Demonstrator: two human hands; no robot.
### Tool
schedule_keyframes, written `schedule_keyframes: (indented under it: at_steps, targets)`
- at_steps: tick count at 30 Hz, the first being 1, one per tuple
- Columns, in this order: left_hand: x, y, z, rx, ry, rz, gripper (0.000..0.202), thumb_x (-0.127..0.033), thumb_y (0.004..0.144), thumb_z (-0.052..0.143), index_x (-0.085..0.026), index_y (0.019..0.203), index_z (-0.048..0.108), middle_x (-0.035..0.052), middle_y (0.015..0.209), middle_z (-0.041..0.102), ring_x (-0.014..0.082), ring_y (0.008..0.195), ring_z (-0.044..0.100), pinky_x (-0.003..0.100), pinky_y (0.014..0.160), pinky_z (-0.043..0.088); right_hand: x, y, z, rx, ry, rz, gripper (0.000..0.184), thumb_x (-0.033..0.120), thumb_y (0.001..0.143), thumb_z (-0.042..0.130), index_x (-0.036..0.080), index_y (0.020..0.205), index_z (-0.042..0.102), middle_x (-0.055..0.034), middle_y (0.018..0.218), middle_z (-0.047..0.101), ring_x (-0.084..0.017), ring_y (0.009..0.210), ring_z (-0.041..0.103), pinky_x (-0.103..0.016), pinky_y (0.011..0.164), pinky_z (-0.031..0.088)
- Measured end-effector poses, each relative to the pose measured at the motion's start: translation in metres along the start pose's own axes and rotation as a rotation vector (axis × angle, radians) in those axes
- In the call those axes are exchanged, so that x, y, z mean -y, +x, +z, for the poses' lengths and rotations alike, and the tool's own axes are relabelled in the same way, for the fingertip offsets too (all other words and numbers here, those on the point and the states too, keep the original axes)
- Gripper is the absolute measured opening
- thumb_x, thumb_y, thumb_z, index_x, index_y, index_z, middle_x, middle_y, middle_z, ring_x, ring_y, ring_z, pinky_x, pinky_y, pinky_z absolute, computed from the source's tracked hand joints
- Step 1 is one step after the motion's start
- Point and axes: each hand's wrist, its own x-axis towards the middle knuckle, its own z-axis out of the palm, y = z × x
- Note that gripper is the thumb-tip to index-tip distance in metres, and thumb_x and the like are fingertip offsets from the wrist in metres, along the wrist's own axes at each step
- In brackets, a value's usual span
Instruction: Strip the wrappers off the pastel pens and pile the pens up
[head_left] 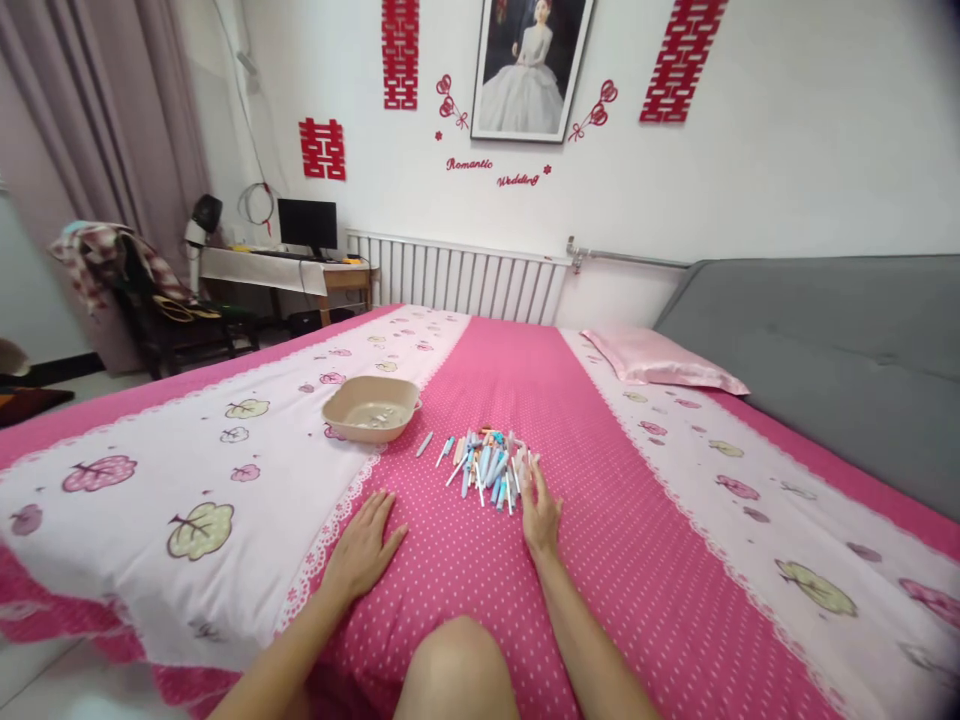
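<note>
My left hand (pixel 366 543) lies flat on the pink dotted bedspread, fingers stretched out and holding nothing. At the right edge of a heap of pens (pixel 491 465) rests my right hand (pixel 541 508), its fingers extended upright against the heap. The heap mixes pastel blue, white and pink pens with thin white sticks; small orange and teal pieces show at its back. Two loose pens, one grey (pixel 424 444) and one blue and white (pixel 445 451), lie just left of it. Beyond my left hand stands a beige plastic basin (pixel 371 432) with a few small pieces inside, too small to name.
My bent knee (pixel 457 665) is at the front, between my forearms. A pink pillow (pixel 664 360) lies by the grey headboard (pixel 817 350). Past the bed are a white radiator (pixel 465 280), a desk with a monitor (pixel 307 225) and a chair draped with clothes (pixel 131 270).
</note>
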Motion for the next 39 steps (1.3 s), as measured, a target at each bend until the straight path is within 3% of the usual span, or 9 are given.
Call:
schedule_keyframes:
  at_steps: [4, 10, 15, 22, 29, 32, 35, 37, 39]
  targets:
    - [0.003, 0.003, 0.0, -0.017, 0.0, 0.023, 0.057, -0.047, 0.083, 0.036, -0.01, 0.126, 0.046, 0.0138, 0.133, 0.046, 0.0232, 0.126, 0.038, 0.041, 0.106, 0.028, -0.02, -0.029, -0.033, 0.033, -0.266, -0.081, 0.056, 0.049, 0.085, 0.028, 0.021, 0.133, 0.036, -0.009, 0.14, 0.036, -0.024, 0.13, 0.028, -0.052, 0.105, 0.011]
    - [0.009, 0.011, 0.004, -0.011, 0.032, 0.064, 0.061, -0.048, 0.083, 0.032, -0.006, 0.126, 0.045, 0.0154, 0.132, 0.046, 0.0238, 0.125, 0.038, 0.04, 0.106, 0.027, -0.064, -0.098, -0.113, 0.039, -0.725, 0.01, 0.063, 0.051, 0.085, 0.024, 0.013, 0.134, 0.037, -0.013, 0.14, 0.035, -0.027, 0.132, 0.025, -0.048, 0.108, 0.012]
    - [0.008, 0.012, 0.003, 0.032, 0.032, 0.073, 0.065, -0.048, 0.084, 0.03, -0.001, 0.127, 0.043, 0.0174, 0.133, 0.043, 0.0253, 0.126, 0.036, 0.04, 0.107, 0.026, -0.076, -0.132, -0.134, -0.047, -0.894, -0.075, 0.055, 0.047, 0.085, 0.027, 0.021, 0.131, 0.042, -0.0077, 0.136, 0.043, -0.024, 0.128, 0.033, -0.045, 0.107, 0.016]
    - [0.003, 0.013, -0.002, -0.011, 0.013, 0.094, 0.059, -0.044, 0.084, 0.032, -0.002, 0.123, 0.048, 0.018, 0.128, 0.049, 0.0264, 0.122, 0.041, 0.04, 0.105, 0.029, -0.063, -0.129, -0.13, -0.066, -0.926, -0.035, 0.053, 0.042, 0.085, 0.026, 0.019, 0.13, 0.043, -0.0071, 0.134, 0.045, -0.023, 0.126, 0.035, -0.044, 0.105, 0.019]
    - [0.004, 0.015, -0.002, -0.033, 0.057, 0.143, 0.06, -0.043, 0.085, 0.029, 0.0, 0.121, 0.049, 0.0202, 0.126, 0.051, 0.0277, 0.12, 0.044, 0.041, 0.103, 0.03, -0.057, -0.128, -0.13, -0.043, -0.876, 0.016, 0.052, 0.042, 0.087, 0.026, 0.02, 0.133, 0.039, -0.0064, 0.138, 0.04, -0.022, 0.129, 0.031, -0.043, 0.107, 0.015]
    - [0.005, 0.017, 0.001, -0.041, 0.078, 0.155, 0.058, -0.043, 0.084, 0.029, -0.003, 0.12, 0.05, 0.018, 0.125, 0.052, 0.0268, 0.119, 0.045, 0.041, 0.102, 0.031, -0.054, -0.115, -0.139, 0.096, -0.783, 0.096, 0.054, 0.045, 0.087, 0.028, 0.023, 0.135, 0.035, -0.0059, 0.142, 0.033, -0.022, 0.132, 0.025, -0.045, 0.107, 0.013]
    - [0.005, 0.018, 0.002, -0.049, 0.092, 0.163, 0.059, -0.044, 0.084, 0.029, -0.003, 0.12, 0.05, 0.0177, 0.125, 0.052, 0.0267, 0.119, 0.044, 0.04, 0.102, 0.031, -0.046, -0.094, -0.157, 0.318, -0.528, 0.219, 0.062, 0.053, 0.079, 0.044, 0.022, 0.133, 0.038, -0.0093, 0.143, 0.03, -0.025, 0.134, 0.02, -0.047, 0.106, 0.013]
    - [0.004, 0.018, 0.002, -0.05, 0.108, 0.164, 0.06, -0.044, 0.085, 0.027, -0.002, 0.121, 0.05, 0.0178, 0.125, 0.053, 0.0267, 0.119, 0.045, 0.039, 0.103, 0.03, -0.037, -0.081, -0.17, 0.435, -0.279, 0.323, 0.065, 0.051, 0.071, 0.056, 0.019, 0.128, 0.046, -0.0121, 0.141, 0.035, -0.025, 0.132, 0.023, -0.046, 0.105, 0.016]
    - [0.003, 0.017, 0.002, -0.048, 0.127, 0.162, 0.061, -0.044, 0.085, 0.025, -0.002, 0.121, 0.049, 0.0179, 0.125, 0.052, 0.0265, 0.119, 0.045, 0.038, 0.103, 0.029, -0.028, -0.071, -0.178, 0.476, -0.21, 0.351, 0.06, 0.05, 0.067, 0.062, 0.021, 0.119, 0.054, -0.0116, 0.135, 0.043, -0.025, 0.127, 0.036, -0.045, 0.102, 0.025]
